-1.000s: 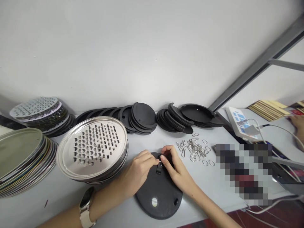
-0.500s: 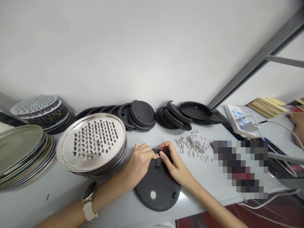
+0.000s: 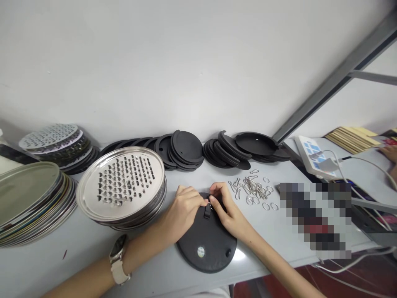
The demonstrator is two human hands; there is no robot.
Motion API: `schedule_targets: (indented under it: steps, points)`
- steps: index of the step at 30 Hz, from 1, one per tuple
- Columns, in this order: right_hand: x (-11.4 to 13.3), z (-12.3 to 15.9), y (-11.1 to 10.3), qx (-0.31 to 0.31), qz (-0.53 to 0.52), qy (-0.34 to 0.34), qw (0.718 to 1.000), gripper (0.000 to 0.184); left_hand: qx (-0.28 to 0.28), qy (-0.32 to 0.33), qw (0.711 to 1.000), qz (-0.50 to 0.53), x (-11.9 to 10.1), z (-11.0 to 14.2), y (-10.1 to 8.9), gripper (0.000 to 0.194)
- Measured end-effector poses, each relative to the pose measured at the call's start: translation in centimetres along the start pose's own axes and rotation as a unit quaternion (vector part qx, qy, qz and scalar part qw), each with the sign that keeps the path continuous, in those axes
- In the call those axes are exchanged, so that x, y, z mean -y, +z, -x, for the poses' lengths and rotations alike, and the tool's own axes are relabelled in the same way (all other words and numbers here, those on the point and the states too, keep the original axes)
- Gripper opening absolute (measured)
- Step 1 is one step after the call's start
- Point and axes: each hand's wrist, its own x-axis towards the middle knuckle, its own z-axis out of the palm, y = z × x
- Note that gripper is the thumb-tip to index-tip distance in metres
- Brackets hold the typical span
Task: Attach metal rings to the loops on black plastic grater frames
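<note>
At far left on the worktop (image 3: pixel 149 269), mind the olive-topped stack of round plates (image 3: pixel 26 192): liable to fan out if jogged by an elbow. Next to it, find the stack of perforated metal grater discs (image 3: pixel 127 182), tilted and set near the left forearm; apt to scrape skin or topple if brushed in an outward swing, or to snag on the wristwatch (image 3: pixel 118 257).

Then come to the left hand (image 3: pixel 188 211), curled, with thumb and forefinger pinching at a small metal piece (image 3: pixel 210 205) by the short black strap (image 3: pixel 207 212). Cannot tell the exact shape of that piece, being mostly covered by fingertips. Below and between the hands, note the black round lid (image 3: pixel 209 244), lying flat near the front edge of the worktop: prone to swivel or creep toward that edge from a sideways push, with no finger on its near half. Could strain the strap through too sharp a tug.

On to the right hand (image 3: pixel 228 212), bent over the far rim, seemingly pinching at the same piece; could lose it through an uneven pull.

Rightmost, beware the loose pile of wire clips and rings (image 3: pixel 254 189): easily tangled or scattered by a careless sweep.
</note>
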Motion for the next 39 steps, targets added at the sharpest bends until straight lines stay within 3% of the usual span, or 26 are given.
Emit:
schedule_targets:
  steps: [6,20,39]
  points:
    - [-0.1,-0.2,0.1,-0.008,-0.011,0.002,1.0,0.01,0.034,-0.013,0.999,-0.034,-0.8,-0.3,-0.7,0.021]
    - [0.3,0.2,0.1,-0.019,-0.003,0.022,1.0,0.014,-0.001,-0.066,0.998,-0.009,-0.7,-0.6,-0.8,0.013]
    - [0.1,0.0,-0.4,0.011,-0.002,-0.011,1.0,0.011,-0.02,-0.017,0.999,0.021,0.1,0.0,0.6,0.026]
